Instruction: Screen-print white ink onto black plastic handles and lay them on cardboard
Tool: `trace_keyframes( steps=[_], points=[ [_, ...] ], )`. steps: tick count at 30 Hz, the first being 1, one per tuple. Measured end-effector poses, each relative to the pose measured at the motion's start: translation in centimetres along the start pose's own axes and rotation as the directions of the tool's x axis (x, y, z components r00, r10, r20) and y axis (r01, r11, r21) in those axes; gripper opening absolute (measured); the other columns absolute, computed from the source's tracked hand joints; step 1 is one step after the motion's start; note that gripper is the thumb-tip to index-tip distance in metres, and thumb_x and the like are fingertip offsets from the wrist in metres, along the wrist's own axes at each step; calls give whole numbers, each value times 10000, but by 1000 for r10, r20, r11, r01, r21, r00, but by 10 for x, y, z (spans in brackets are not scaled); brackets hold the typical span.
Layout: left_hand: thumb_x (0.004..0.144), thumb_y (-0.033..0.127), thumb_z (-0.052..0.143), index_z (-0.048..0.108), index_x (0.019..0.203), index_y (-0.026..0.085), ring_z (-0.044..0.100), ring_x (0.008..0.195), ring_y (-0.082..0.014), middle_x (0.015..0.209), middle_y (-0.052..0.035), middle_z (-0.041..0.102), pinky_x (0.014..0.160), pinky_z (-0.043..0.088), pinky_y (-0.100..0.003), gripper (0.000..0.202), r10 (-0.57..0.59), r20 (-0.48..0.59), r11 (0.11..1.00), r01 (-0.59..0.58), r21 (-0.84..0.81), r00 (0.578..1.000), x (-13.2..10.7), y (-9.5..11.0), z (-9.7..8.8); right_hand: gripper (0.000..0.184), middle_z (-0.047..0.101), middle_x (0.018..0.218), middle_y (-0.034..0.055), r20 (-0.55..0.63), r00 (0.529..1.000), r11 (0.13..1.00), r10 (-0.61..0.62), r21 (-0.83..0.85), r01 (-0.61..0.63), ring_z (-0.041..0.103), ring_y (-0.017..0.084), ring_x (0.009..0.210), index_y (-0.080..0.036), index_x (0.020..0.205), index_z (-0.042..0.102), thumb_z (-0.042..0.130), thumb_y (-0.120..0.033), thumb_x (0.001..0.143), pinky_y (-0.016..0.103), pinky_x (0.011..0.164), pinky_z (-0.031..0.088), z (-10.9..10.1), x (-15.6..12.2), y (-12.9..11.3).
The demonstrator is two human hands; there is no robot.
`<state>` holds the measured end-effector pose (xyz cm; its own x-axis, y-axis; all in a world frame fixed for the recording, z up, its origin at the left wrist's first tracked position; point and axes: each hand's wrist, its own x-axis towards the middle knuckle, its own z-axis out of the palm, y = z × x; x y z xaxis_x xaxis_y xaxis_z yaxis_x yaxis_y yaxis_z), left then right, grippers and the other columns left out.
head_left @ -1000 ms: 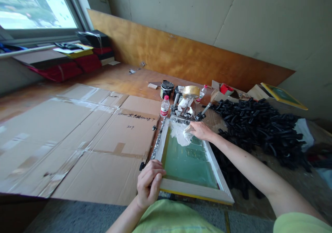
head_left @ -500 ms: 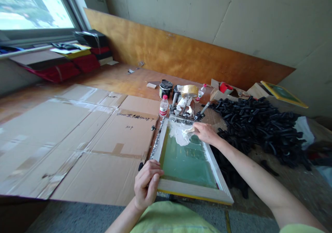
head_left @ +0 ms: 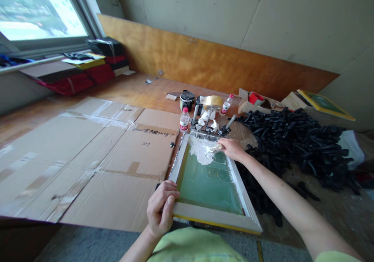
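A wooden-framed printing screen (head_left: 214, 215) with green mesh lies in front of me, clamped at its far end in a metal hinge fixture (head_left: 209, 129). My left hand (head_left: 160, 207) grips the frame's near left corner, fingers wrapped round it. My right hand (head_left: 232, 149) is closed on a small scraper (head_left: 215, 148) at the far end of the mesh, its tip in a patch of white ink (head_left: 203, 153).
Flattened cardboard (head_left: 87, 157) covers the table to the left. A large heap of black plastic parts (head_left: 295, 137) lies to the right. Behind the fixture stand a water bottle (head_left: 184, 120), a black ink tub (head_left: 187, 99) and a tape roll (head_left: 213, 102). Another framed screen (head_left: 327, 104) rests far right.
My right hand with the scraper has shifted slightly right and back along the white ink. The left hand keeps its grip on the frame corner; my view has drifted a little.
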<state>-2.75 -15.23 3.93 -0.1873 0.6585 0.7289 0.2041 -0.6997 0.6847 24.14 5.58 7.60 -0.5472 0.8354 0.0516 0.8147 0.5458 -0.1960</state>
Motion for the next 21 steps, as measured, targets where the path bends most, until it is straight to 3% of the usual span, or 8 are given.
trace_keyframes(
  steps=[4,9,16,21],
  points=[
    [881,92,429,663,860,154,603,697,-170,704,-62,619,742,513,-387,242,4,17,1000,-4,13,1000,-2,-1,0,90,668,935,1,-8,1000,1000,25,18,-24,596,171,830,-224,885,620,580,-199,808,240,622,303,9,18,-4],
    [884,99,433,663,847,153,603,692,-170,684,-60,626,724,515,-374,240,16,2,999,-17,34,1000,2,2,0,95,669,995,36,-17,992,983,125,-134,-126,605,192,880,-215,907,606,543,-264,856,249,634,316,15,35,-27],
    [885,99,425,662,855,151,610,682,-171,687,-62,621,709,520,-379,245,31,15,999,-31,19,999,3,2,0,88,669,1001,33,79,997,982,21,-190,-6,611,196,900,-212,909,593,534,-253,859,258,670,335,8,24,-41],
    [890,121,432,660,844,155,605,668,-169,679,-63,619,705,523,-383,235,23,11,1000,-23,21,1000,3,1,0,117,669,1023,35,61,997,977,52,-212,-38,616,191,904,-208,914,591,484,-241,880,261,659,333,5,31,-44]
  ],
)
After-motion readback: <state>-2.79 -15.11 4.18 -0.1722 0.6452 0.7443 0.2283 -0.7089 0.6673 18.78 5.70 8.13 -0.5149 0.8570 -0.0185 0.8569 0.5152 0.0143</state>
